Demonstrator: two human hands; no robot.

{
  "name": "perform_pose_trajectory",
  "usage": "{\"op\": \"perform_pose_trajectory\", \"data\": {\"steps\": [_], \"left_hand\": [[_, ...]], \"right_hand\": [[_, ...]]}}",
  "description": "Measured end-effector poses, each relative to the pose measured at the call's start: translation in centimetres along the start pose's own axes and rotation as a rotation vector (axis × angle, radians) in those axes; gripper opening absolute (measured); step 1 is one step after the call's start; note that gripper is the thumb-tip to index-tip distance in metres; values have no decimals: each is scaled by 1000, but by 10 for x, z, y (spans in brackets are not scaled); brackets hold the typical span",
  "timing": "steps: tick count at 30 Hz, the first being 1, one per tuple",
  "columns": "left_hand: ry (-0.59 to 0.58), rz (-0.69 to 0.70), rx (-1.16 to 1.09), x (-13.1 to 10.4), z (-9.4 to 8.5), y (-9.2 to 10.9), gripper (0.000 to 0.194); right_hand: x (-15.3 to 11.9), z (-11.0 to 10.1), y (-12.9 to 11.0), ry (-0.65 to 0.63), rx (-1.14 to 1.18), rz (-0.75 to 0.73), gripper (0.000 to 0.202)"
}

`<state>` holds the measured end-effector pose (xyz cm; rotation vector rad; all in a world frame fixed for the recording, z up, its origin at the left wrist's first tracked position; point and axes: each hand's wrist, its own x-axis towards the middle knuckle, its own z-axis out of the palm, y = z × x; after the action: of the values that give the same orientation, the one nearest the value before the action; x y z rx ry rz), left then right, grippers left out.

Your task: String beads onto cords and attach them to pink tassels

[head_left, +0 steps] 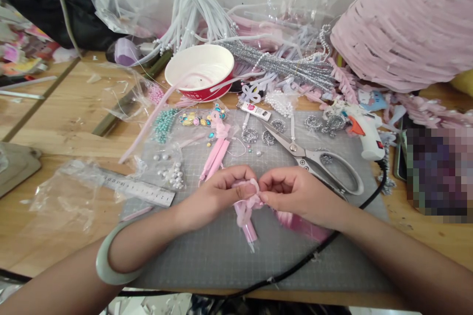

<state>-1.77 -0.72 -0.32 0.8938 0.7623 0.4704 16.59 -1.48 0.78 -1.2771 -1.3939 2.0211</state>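
Observation:
Above the grey cutting mat [207, 266], my left hand [221, 194] pinches a pink fuzzy looped piece [244, 214] between thumb and fingers. My right hand [291, 194] meets it from the other side, its thumb and index finger closed at the piece's right edge. A pink stem in clear wrapping hangs below the loops. Partly under my right hand lies a bright pink tassel [308, 229]. Behind my hands are grey-handled scissors [293, 148] and folded pink strips [215, 157] with a small pink figure on top.
A red and white bowl [199, 71] stands at the back. Beads and silver coils lie on the mat. A steel ruler [136, 188] is at left, a white glue gun [365, 133] at right. Its black cable [303, 261] crosses the front. A large pink bundle [402, 29] fills the back right.

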Motion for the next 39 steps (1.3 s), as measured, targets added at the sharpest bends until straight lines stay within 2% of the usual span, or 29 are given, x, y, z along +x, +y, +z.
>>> {"op": "perform_pose_trajectory", "data": {"steps": [3,5,9,13,17,21,24,27,30,33,36,39], "left_hand": [[-8,-96,-115,0,-2,0,21],[3,-112,-144,1,-2,0,21],[33,-32,-111,1,-1,0,21],[24,-5,-49,0,1,-1,22],[-6,-17,-67,0,1,-2,23],[-56,-117,-221,2,1,-2,23],[-74,-177,-333,3,1,-2,20],[-68,-174,-363,4,0,-1,19],[-28,-102,-270,4,-1,0,19],[6,-34,-67,3,-1,3,21],[27,-49,87,2,2,5,21],[49,-36,102,3,2,3,19]], "right_hand": [[-2,0,-5,-4,-144,-37,9],[-3,2,-7,21,-201,-64,11],[-5,8,-7,117,-325,-124,20],[-7,12,-3,137,-424,-134,25],[-7,10,-3,54,-292,-98,26],[-4,8,-6,-56,-78,-98,22],[-3,7,-4,-74,-24,-107,19],[-2,6,1,-61,-31,-63,21],[-2,5,5,15,-68,-48,25],[-3,5,5,114,-182,-160,21],[-2,8,5,126,-214,-212,18],[-1,10,5,121,-180,-212,19]]}}
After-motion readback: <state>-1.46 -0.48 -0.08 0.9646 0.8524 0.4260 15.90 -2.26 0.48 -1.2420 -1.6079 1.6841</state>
